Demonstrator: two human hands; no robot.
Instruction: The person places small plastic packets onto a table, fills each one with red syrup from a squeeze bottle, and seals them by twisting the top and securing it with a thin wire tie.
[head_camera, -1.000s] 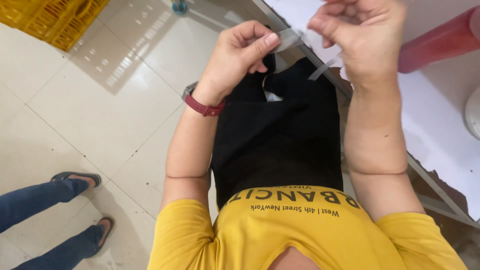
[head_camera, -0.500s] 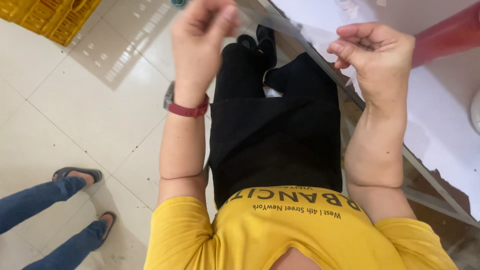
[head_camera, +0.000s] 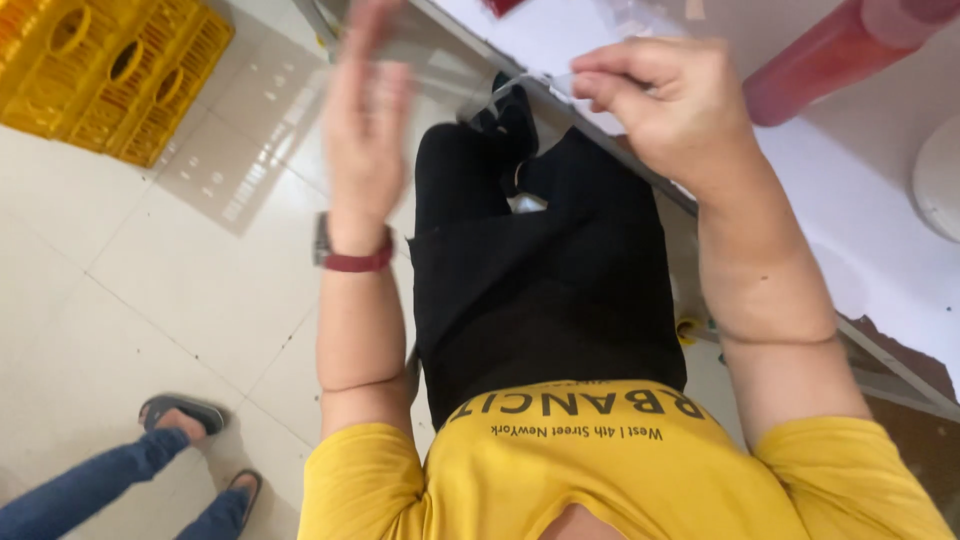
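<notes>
Fingers of the right hand (head_camera: 665, 105) are pinching one edge of a thin clear plastic film (head_camera: 455, 75) at the white table's edge (head_camera: 620, 165) while the blurred left hand (head_camera: 365, 120), fingers loosely extended, is lifting its other end, the film looking stretched out but not yet laid down.

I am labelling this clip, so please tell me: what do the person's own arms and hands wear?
Both forearms are bare. Short yellow sleeves cover only the upper arms. The left wrist wears a dark red band with a watch. The right hand shows no ring or glove.
</notes>
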